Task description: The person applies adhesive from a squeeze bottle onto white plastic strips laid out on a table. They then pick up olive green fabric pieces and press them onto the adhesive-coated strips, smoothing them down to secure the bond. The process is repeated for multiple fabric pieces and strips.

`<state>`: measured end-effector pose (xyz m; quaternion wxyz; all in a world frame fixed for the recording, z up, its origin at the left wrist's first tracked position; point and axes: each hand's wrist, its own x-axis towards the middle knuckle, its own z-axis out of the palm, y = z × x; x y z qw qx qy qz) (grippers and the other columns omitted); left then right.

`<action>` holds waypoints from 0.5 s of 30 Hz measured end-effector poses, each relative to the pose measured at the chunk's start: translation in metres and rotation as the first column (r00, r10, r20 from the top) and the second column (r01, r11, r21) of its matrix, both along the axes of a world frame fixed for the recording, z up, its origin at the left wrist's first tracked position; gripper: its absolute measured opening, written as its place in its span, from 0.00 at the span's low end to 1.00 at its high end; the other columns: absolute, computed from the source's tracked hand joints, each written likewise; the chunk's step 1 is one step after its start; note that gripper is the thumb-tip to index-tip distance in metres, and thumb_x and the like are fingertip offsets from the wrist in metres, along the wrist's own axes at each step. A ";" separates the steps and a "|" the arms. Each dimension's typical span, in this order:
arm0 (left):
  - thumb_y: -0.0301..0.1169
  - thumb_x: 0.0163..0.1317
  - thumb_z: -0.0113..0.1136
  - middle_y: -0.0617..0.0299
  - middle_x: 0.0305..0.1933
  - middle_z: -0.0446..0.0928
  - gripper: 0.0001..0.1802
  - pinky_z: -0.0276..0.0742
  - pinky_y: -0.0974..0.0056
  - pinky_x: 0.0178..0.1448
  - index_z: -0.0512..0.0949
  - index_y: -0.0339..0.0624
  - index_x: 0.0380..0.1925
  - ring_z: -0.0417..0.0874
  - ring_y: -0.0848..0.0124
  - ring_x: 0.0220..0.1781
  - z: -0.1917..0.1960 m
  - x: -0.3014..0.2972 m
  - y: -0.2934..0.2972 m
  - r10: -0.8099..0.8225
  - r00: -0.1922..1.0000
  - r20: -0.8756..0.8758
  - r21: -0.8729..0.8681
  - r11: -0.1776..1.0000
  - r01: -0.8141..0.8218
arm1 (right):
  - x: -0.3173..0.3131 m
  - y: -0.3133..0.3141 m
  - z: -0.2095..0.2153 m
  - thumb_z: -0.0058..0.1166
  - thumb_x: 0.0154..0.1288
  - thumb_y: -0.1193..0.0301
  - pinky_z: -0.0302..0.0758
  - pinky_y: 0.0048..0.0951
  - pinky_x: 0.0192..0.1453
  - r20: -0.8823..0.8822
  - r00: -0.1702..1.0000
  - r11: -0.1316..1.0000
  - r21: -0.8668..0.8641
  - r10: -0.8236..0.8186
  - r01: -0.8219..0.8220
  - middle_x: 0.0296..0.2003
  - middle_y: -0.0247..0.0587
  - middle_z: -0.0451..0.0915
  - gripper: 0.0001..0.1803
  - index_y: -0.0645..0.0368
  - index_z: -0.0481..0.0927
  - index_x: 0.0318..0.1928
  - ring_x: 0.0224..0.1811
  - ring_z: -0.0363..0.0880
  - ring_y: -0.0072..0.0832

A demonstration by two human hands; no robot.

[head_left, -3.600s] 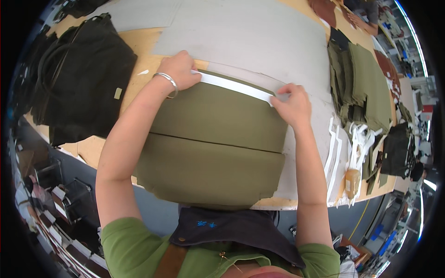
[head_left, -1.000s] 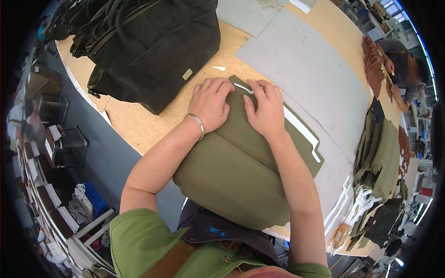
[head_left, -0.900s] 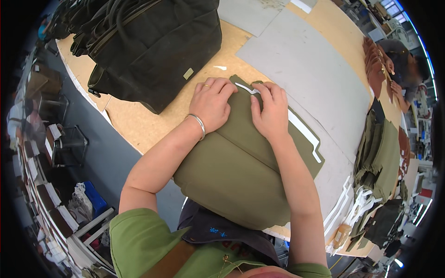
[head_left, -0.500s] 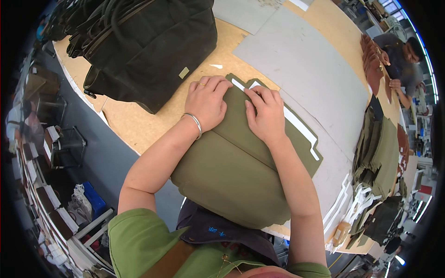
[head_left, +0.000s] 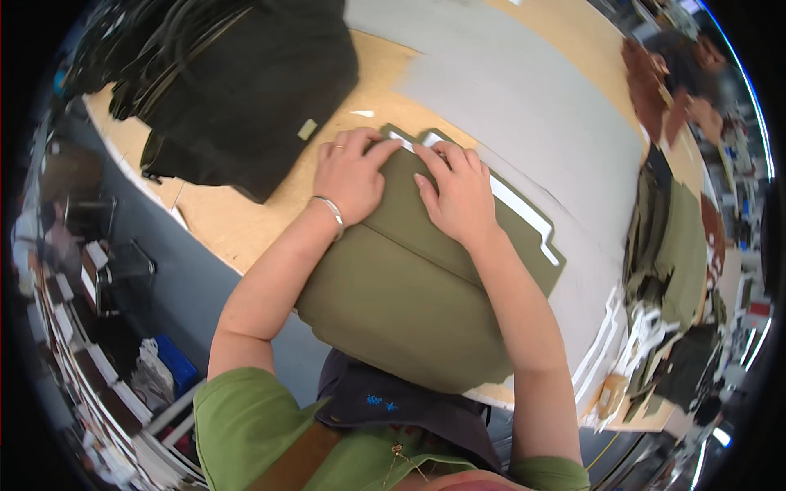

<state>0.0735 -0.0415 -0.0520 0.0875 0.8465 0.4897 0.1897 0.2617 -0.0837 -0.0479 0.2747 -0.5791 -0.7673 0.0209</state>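
Both hands flat on olive fabric panel, near its far corner, about twelve o'clock from the body. Left hand spread palm-down, fingers extended and unclenched, fingertips at the panel's upper edge beside the white template strip; silver bracelet on that wrist. Right hand likewise open and pressed down, fingers splayed toward eleven o'clock, grasping nothing, thumb side just beside the left hand. Nothing pinched or lifted by either, so far as visible; only pressure on the cloth.

Panel lay on the wooden table, partly over the grey sheet, lower part overhanging the near table edge toward six o'clock. Long axis of the strip ran from about ten o'clock to four o'clock, starting under the fingertips and trailing off past the right wrist. Unpressed length of strip lay entirely to the four o'clock side, so right hand nearer to it, left hand anchored at the corner end.

Black bags heaped at ten o'clock, well apart from the panel. Stacked olive and brown pieces at three o'clock, beyond the grey sheet.
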 end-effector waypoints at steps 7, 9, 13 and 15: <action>0.23 0.52 0.56 0.57 0.57 0.71 0.27 0.63 0.50 0.61 0.72 0.48 0.56 0.70 0.57 0.60 0.032 0.028 -0.012 -0.177 0.982 0.058 0.061 0.983 0.174 | 0.135 -0.088 0.049 0.53 0.61 0.77 0.74 0.35 0.48 -0.225 0.901 0.928 -0.099 -0.372 0.358 0.44 0.42 0.80 0.14 0.55 0.80 0.48 0.43 0.77 0.38; 0.22 0.53 0.56 0.59 0.56 0.72 0.24 0.65 0.52 0.60 0.74 0.47 0.53 0.71 0.57 0.59 0.034 0.073 -0.023 -0.436 0.894 0.107 0.030 0.900 0.435 | 0.164 -0.120 0.046 0.53 0.61 0.78 0.75 0.32 0.45 -0.276 0.821 0.864 -0.234 -0.499 0.446 0.42 0.41 0.80 0.12 0.56 0.81 0.46 0.39 0.78 0.35; 0.20 0.53 0.53 0.60 0.55 0.73 0.23 0.68 0.55 0.60 0.75 0.45 0.51 0.71 0.57 0.58 0.016 0.154 -0.048 -0.661 0.724 0.198 -0.032 0.734 0.679 | 0.169 -0.161 0.041 0.52 0.62 0.78 0.75 0.29 0.41 -0.322 0.784 0.845 -0.267 -0.531 0.463 0.41 0.40 0.81 0.10 0.57 0.81 0.44 0.36 0.78 0.32; 0.18 0.53 0.52 0.61 0.55 0.73 0.23 0.68 0.55 0.60 0.75 0.45 0.51 0.71 0.58 0.57 0.008 0.166 -0.055 -0.676 0.708 0.203 -0.043 0.717 0.696 | 0.162 -0.170 0.043 0.52 0.62 0.79 0.76 0.30 0.41 -0.316 0.771 0.832 -0.259 -0.553 0.490 0.40 0.40 0.81 0.11 0.57 0.81 0.43 0.36 0.78 0.33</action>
